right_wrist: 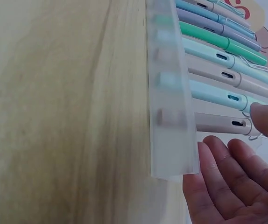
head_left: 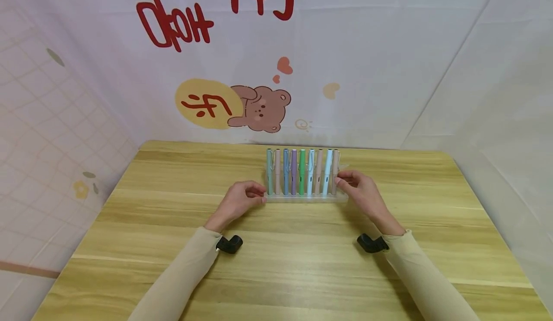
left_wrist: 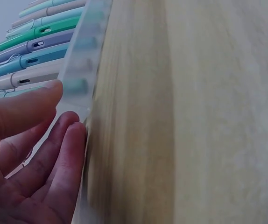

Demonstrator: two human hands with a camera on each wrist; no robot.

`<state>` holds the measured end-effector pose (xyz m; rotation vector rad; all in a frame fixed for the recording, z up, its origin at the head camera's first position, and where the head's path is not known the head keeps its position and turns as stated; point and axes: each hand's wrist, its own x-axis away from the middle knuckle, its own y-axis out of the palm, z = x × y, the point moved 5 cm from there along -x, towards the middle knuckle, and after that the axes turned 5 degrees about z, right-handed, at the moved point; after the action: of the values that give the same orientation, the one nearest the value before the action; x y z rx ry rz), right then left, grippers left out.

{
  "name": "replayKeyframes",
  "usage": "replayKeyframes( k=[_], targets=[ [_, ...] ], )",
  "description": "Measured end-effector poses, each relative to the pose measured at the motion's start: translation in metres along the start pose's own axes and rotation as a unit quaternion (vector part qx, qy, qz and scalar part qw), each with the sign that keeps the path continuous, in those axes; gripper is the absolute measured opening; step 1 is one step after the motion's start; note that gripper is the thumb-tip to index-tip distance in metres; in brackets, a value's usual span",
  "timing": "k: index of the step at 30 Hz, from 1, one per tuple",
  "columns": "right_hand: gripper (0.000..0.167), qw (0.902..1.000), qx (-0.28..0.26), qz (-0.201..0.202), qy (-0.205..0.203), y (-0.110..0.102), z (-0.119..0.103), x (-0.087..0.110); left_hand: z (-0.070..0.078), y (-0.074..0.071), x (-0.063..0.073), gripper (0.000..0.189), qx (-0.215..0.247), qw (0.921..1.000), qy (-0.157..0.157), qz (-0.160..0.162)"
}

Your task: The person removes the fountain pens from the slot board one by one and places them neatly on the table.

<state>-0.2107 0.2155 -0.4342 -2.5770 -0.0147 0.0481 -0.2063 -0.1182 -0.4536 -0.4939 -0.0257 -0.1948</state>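
A clear pen rack (head_left: 311, 199) stands on the table with several pens upright in a row. A green pen (head_left: 302, 172) is near the middle, and a purple pen (head_left: 294, 172) stands beside it. My left hand (head_left: 237, 198) holds the rack's left end, thumb at the front corner and fingers bent at the side. At the other end, my right hand (head_left: 362, 189) holds the rack, with its thumb by the rightmost grey-brown pen (head_left: 335, 174). The right wrist view shows the right fingers (right_wrist: 222, 163) around the rack's end; their exact contact is partly unclear.
The wooden table (head_left: 298, 263) extends in front of the rack and to both sides. Behind it hangs a white cloth backdrop (head_left: 367, 71) with a printed bear and red characters. A black wrist mount (head_left: 231, 244) sits at the left cuff, another (head_left: 371, 243) at the right.
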Motion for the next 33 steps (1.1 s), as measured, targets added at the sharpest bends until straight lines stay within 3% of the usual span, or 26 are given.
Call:
replayKeyframes(
  k=[17,33],
  targets=[
    [0.033,0.9999,-0.013,-0.005,0.009,0.0050,0.0032,-0.0061,0.0018,0.0001,-0.0005,0.016,-0.009,0.9999,0.000,0.006],
    [0.031,0.9990,-0.032,0.033,0.001,0.0005,-0.0033,-0.0052,0.0003,0.0001,-0.0003,0.015,-0.003,1.0000,-0.001,0.009]
  ],
)
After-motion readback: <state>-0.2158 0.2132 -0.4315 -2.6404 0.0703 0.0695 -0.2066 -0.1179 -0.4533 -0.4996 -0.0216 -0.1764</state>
